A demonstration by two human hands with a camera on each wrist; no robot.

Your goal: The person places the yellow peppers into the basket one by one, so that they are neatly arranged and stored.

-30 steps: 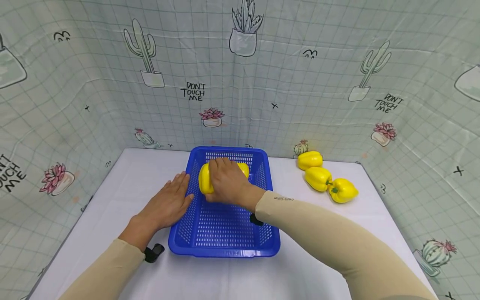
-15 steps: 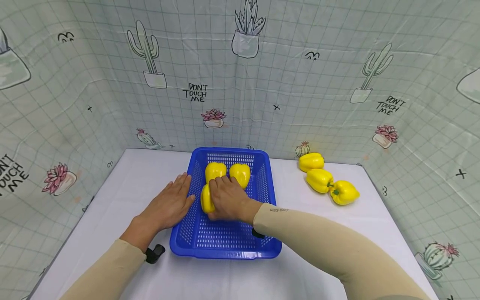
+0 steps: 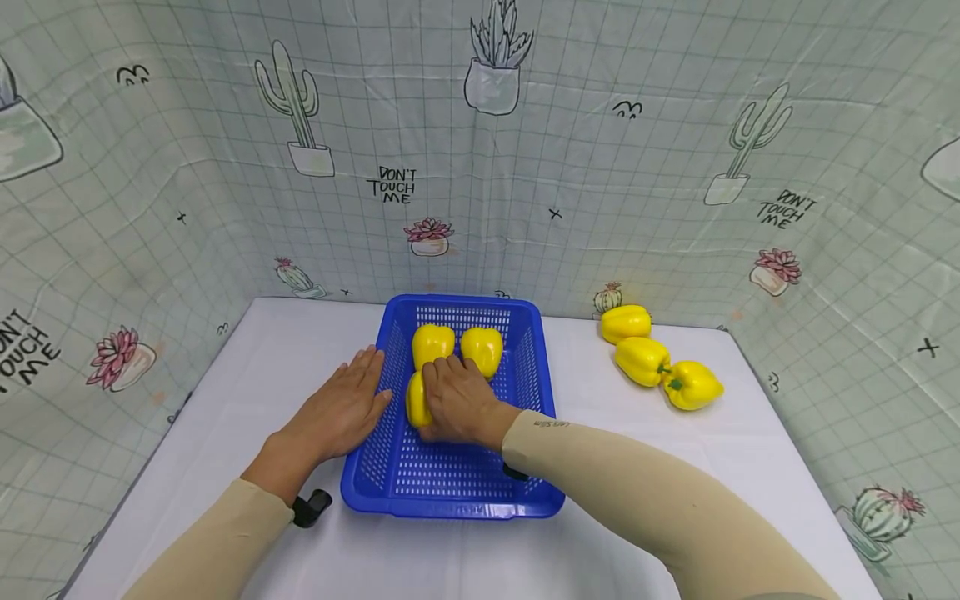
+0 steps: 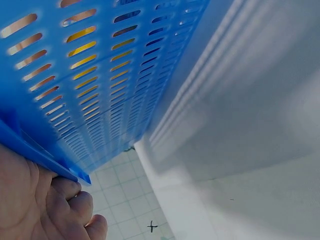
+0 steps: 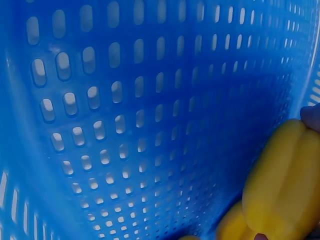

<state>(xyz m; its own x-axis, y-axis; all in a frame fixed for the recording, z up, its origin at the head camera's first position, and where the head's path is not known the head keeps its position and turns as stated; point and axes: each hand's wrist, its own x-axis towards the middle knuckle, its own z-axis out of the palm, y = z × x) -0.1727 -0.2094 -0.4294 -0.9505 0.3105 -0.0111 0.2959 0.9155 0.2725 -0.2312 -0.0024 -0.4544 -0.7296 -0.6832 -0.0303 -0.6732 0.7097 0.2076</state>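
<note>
Here, a pepper, jutting leftward from under the right hand curled round it, is held inside the basket, nearside of two more peppers, while the left rim is touched by the straight-fingered left hand.

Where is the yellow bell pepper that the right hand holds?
In the head view, the pepper is inside the blue perforated plastic basket, toward its left side, in the right hand, nearer the front rim than two other peppers.
</note>
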